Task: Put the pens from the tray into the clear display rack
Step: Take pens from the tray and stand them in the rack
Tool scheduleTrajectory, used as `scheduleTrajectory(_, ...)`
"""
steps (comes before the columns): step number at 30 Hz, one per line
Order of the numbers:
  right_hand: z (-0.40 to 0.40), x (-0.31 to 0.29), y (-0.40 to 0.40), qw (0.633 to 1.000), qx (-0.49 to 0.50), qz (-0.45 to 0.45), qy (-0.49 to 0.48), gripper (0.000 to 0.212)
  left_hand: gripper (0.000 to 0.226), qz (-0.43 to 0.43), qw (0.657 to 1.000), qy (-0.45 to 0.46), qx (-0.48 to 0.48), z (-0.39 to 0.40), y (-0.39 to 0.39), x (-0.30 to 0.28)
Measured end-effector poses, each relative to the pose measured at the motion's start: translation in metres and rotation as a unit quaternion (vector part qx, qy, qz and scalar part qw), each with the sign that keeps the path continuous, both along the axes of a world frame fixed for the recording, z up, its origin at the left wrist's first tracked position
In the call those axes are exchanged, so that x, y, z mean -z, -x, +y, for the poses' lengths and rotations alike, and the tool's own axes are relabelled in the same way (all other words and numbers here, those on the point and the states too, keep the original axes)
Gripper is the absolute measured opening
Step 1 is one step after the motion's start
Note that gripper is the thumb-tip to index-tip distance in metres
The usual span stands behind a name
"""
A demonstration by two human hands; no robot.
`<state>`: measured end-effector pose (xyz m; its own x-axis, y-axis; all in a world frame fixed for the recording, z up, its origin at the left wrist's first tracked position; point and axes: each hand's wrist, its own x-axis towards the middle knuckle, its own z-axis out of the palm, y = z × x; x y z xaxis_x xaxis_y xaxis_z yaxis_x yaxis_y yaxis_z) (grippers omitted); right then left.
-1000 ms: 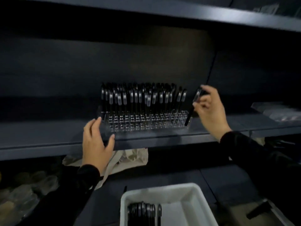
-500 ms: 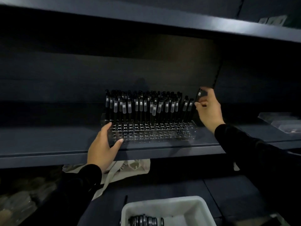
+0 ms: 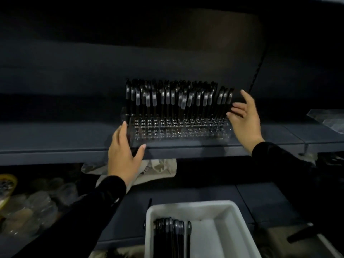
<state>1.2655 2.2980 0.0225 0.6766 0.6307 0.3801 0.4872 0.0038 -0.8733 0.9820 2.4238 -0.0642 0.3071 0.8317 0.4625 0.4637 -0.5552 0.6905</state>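
A clear plastic rack (image 3: 178,130), rectangular and pierced by a grid of small holes, is set on a dark, matte shelf (image 3: 55,138) near its front edge. Its rear rows are filled with black pens (image 3: 178,101) standing upright or slightly tilted, each with a pale translucent clip near the top; the front rows of holes are seen unfilled and glinting.

The left hand (image 3: 123,155) is placed at the rack's 8 o'clock corner. Its fingers are laid straight up along the left end wall and its thumb is stretched along the front lower edge, so the corner is cradled with fingers apart, not curled.

The right hand (image 3: 244,118) is held at the rack's 3 o'clock end, fingers spread and relaxed, nothing held in it. Its fingertips (image 3: 231,110) are seen just beside or touching the outermost pens; which cannot be told through the blur.

At 6 o'clock from the rack, on a lower dark surface (image 3: 264,200), a white, smooth-walled rectangular tray (image 3: 219,211) with rounded corners is seen. A bundle of black pens (image 3: 172,237) is laid flat along its left side, lengthwise.

A crumpled pale cloth bag (image 3: 158,166) is tucked under the shelf, directly behind the left wrist. At 8 o'clock, clear rounded plastic items (image 3: 31,207) are heaped in the dimness. Both forearms are covered by black sleeves (image 3: 89,207).
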Motion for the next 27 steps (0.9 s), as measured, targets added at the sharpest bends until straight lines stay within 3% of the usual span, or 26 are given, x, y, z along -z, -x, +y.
scheduleTrajectory(2, -0.019, 0.027, 0.024, 0.998, 0.021, 0.015, -0.054, 0.059, 0.068, 0.05, 0.995, -0.088, -0.013, -0.019, 0.011, 0.034)
scheduleTrajectory(4, -0.041, 0.066, 0.048, 0.997, 0.018, 0.02, -0.067, 0.05, 0.067, 0.137, 0.984, -0.107, 0.035, -0.041, 0.024, 0.078)
scheduleTrajectory(7, -0.068, 0.136, 0.077, 0.997, 0.014, 0.078, -0.014, 0.046, 0.078, 0.254, 0.958, 0.069, 0.111, -0.066, 0.031, 0.137)
scheduleTrajectory(9, -0.073, 0.189, 0.091, 0.987, 0.011, 0.131, 0.09, 0.038, 0.079, 0.285, 0.934, 0.19, 0.097, -0.073, 0.028, 0.167)
scheduleTrajectory(13, -0.063, 0.295, 0.102, 0.932, 0.023, 0.216, 0.289, 0.021, 0.08, 0.229, 0.9, 0.364, 0.068, -0.083, 0.012, 0.203)
scheduleTrajectory(15, -0.055, 0.326, 0.107, 0.894, 0.016, 0.171, 0.415, 0.006, 0.079, 0.185, 0.896, 0.4, 0.048, -0.09, 0.008, 0.213)
scheduleTrajectory(17, -0.05, 0.347, 0.11, 0.868, 0.0, 0.092, 0.488, 0.02, 0.078, 0.169, 0.895, 0.411, 0.022, -0.094, 0.006, 0.215)
scheduleTrajectory(20, -0.041, 0.359, 0.113, 0.859, -0.004, 0.046, 0.51, 0.011, 0.079, 0.16, 0.897, 0.411, 0.004, -0.094, 0.006, 0.218)
scheduleTrajectory(23, -0.039, 0.354, 0.117, 0.852, -0.011, 0.046, 0.522, 0.016, 0.08, 0.162, 0.897, 0.411, 0.005, -0.094, 0.006, 0.217)
scheduleTrajectory(25, -0.043, 0.332, 0.118, 0.867, -0.026, 0.034, 0.497, 0.008, 0.08, 0.167, 0.903, 0.395, 0.021, -0.094, 0.007, 0.213)
scheduleTrajectory(27, -0.046, 0.305, 0.113, 0.895, -0.058, 0.011, 0.443, 0.025, 0.079, 0.153, 0.918, 0.363, 0.044, -0.094, 0.012, 0.202)
